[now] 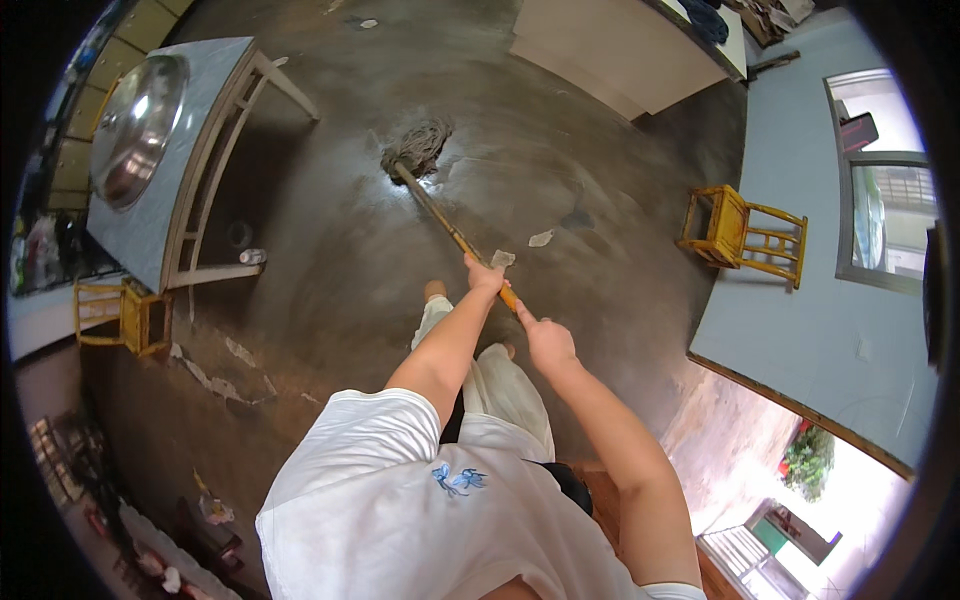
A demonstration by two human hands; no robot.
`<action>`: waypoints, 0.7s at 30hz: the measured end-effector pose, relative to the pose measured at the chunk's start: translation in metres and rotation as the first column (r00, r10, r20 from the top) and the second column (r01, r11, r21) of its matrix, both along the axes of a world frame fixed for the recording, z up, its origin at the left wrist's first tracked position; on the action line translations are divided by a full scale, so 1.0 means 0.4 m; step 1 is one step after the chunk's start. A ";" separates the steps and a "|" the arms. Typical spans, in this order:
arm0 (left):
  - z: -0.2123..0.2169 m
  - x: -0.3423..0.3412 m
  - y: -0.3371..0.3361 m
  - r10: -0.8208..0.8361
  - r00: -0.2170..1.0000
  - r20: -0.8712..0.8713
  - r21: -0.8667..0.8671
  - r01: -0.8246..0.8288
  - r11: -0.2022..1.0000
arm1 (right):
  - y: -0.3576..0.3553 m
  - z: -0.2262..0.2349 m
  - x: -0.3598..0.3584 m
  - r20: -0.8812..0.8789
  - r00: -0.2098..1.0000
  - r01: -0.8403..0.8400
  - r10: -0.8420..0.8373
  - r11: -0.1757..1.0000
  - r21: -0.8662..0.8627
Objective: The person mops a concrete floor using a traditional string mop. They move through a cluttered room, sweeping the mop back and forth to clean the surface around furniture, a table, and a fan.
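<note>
A string mop [420,150] with a dark grey head rests on the wet concrete floor [330,250] ahead of me. Its long wooden handle [435,210] slants back toward my body. My left hand [486,277] is wrapped round the handle partway down. Nearer to me, my right hand [548,340] is closed at the handle's orange upper end, one finger lying along it. The floor around the mop head shines with moisture.
At left stands a table [225,110] bearing a large metal basin [140,130], with a small wooden chair [125,318] beside it. Another yellow chair [740,235] is by the right wall. A pale cabinet [620,50] stands at the back. Cracked patches [215,380] mark the floor.
</note>
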State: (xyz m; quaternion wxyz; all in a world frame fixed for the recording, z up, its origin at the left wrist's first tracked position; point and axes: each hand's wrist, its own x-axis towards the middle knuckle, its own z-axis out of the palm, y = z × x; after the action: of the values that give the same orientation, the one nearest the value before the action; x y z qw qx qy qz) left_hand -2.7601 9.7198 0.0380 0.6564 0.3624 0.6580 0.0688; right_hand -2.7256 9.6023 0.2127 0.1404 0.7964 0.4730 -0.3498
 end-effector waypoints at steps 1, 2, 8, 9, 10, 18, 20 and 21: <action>-0.025 -0.033 -0.007 0.014 1.000 0.000 -0.053 -0.014 0.998 | -0.009 -0.006 -0.015 -0.016 0.999 -0.038 0.038 0.999 0.010; -0.037 -0.064 -0.021 0.076 0.997 0.006 -0.062 -0.076 0.995 | -0.018 -0.012 -0.030 -0.030 0.997 -0.074 0.075 0.997 0.019; -0.080 -0.232 -0.204 0.330 0.944 -0.021 -0.112 -0.330 0.937 | -0.170 -0.064 -0.107 -0.075 0.956 -0.281 0.282 0.959 0.030; -0.099 -0.254 -0.256 0.367 0.930 -0.027 -0.070 -0.368 0.927 | -0.211 -0.072 -0.115 -0.100 0.950 -0.295 0.297 0.955 0.036; -0.092 -0.264 -0.307 0.397 0.917 -0.030 -0.036 -0.398 0.917 | -0.257 -0.077 -0.121 -0.123 0.945 -0.302 0.304 0.953 0.034; -0.167 -0.300 -0.604 0.641 0.758 -0.119 -0.323 -0.640 0.697 | -0.512 -0.092 -0.069 -0.281 0.892 -0.338 0.355 0.935 0.107; -0.184 -0.248 -0.649 0.690 0.710 -0.138 -0.328 -0.690 0.645 | -0.529 -0.088 -0.018 -0.452 0.858 -0.265 0.243 0.964 0.017; -0.195 -0.217 -0.663 0.700 0.702 -0.131 -0.333 -0.696 0.636 | -0.540 -0.092 0.018 -0.498 0.860 -0.158 0.116 0.987 -0.043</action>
State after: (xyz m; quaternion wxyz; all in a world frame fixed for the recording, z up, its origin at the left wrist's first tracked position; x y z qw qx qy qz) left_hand -2.8471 9.4545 -0.0399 0.6365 -0.0460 0.7442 0.1976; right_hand -2.7184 9.3863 0.1758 0.0722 0.6386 0.5337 -0.5498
